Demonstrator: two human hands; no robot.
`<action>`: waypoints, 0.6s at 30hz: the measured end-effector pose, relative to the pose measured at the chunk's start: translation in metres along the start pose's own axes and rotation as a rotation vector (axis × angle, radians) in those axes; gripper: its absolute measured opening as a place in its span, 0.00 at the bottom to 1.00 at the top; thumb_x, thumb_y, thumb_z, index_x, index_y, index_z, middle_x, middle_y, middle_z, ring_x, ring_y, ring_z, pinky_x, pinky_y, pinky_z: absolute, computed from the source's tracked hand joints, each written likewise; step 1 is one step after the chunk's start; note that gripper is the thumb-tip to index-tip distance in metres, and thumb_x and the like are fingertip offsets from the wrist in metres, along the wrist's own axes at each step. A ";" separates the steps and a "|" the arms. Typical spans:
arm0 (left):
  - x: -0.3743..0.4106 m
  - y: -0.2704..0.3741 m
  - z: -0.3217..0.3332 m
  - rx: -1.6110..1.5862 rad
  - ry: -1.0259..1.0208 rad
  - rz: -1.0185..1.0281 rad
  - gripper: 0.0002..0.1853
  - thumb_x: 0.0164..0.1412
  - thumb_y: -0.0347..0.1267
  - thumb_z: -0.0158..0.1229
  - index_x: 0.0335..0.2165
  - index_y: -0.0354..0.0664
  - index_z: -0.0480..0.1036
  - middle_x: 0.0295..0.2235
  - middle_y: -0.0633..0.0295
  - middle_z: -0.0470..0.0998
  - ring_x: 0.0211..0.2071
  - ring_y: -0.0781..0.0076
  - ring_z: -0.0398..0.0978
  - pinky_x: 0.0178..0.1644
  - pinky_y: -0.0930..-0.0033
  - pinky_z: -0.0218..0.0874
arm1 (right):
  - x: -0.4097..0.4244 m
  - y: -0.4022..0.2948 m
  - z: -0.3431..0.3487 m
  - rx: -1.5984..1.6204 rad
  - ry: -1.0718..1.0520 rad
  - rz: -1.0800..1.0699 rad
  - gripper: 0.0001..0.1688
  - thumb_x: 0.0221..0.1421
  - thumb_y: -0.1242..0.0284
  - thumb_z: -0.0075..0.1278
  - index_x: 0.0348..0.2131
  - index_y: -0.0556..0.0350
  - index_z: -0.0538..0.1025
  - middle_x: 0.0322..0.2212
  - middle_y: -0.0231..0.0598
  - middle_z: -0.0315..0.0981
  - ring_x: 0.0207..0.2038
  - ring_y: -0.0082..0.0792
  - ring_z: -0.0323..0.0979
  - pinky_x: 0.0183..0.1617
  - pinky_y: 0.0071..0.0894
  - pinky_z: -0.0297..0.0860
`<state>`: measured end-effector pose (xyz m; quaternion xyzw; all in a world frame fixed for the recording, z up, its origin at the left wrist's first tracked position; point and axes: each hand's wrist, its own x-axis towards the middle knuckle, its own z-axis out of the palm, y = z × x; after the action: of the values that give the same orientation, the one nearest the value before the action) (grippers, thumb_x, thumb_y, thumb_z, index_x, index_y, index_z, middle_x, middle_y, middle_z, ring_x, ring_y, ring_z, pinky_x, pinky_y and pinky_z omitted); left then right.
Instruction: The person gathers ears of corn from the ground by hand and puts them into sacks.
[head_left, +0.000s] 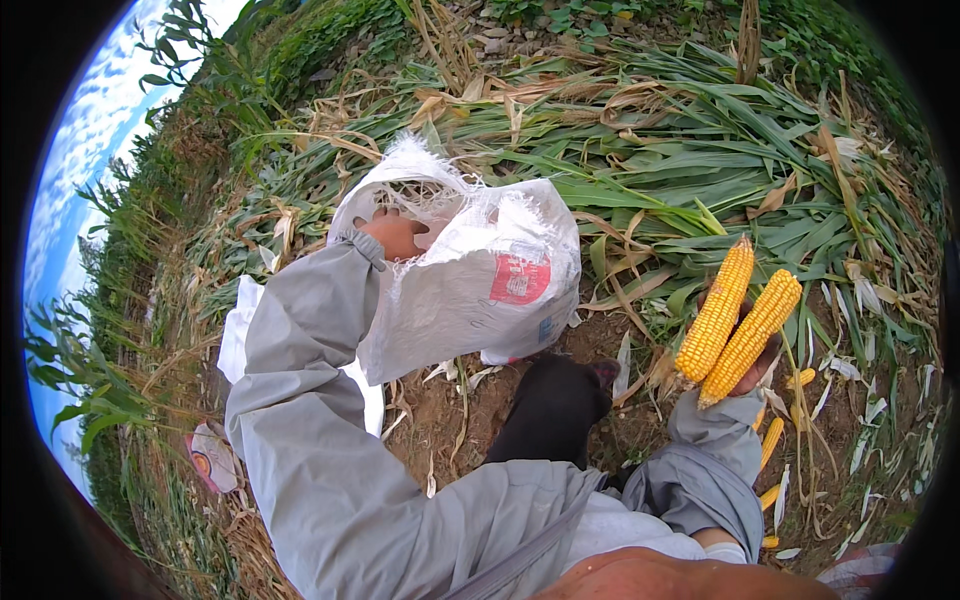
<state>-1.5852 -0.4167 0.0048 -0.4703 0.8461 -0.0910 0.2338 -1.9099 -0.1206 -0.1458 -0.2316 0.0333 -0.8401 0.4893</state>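
A white woven plastic sack (465, 315) with a frayed mouth and a red printed patch lies in front of me, left of the middle. My left hand (394, 234) reaches into its mouth with the fingers spread; whether it touches the inner wall is hard to tell. On the right, my right hand (760, 367) holds two husked yellow corn cobs side by side, one cob (716, 311) on the left and the other cob (751, 339) on the right. The cobs hide most of that hand. What is inside the sack is mostly hidden.
Several yellow cobs, one cob (772, 442) among them, lie on the soil below my right hand. Cut green corn stalks (660, 165) cover the ground beyond the sack. My dark trouser leg (551, 412) is below the sack. Another printed sack (214, 457) lies far left.
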 end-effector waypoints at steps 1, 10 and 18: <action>-0.001 -0.003 0.006 0.087 0.093 -0.054 0.39 0.40 0.44 0.60 0.51 0.43 0.58 0.52 0.48 0.57 0.53 0.48 0.53 0.53 0.63 0.51 | -0.001 0.002 0.001 0.002 0.006 0.006 0.36 0.47 0.53 0.49 0.48 0.58 0.62 0.47 0.62 0.57 0.47 0.57 0.61 0.46 0.59 0.64; 0.010 -0.079 0.224 -0.463 0.295 -0.161 0.24 0.51 0.43 0.51 0.42 0.39 0.67 0.36 0.51 0.72 0.38 0.52 0.69 0.42 0.56 0.59 | -0.024 0.016 -0.005 -0.006 0.103 0.045 0.37 0.48 0.49 0.45 0.48 0.59 0.63 0.48 0.60 0.56 0.51 0.58 0.56 0.48 0.57 0.63; -0.039 -0.066 0.347 -0.735 -0.831 -0.327 0.37 0.42 0.47 0.60 0.46 0.33 0.62 0.43 0.48 0.68 0.44 0.55 0.67 0.47 0.65 0.59 | -0.029 0.010 -0.013 0.008 0.108 0.107 0.38 0.46 0.50 0.48 0.49 0.59 0.64 0.49 0.58 0.56 0.53 0.57 0.53 0.49 0.58 0.61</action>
<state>-1.3516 -0.3968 -0.2619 -0.6417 0.5755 0.3661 0.3508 -1.8949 -0.1033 -0.1703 -0.1819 0.0683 -0.8242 0.5319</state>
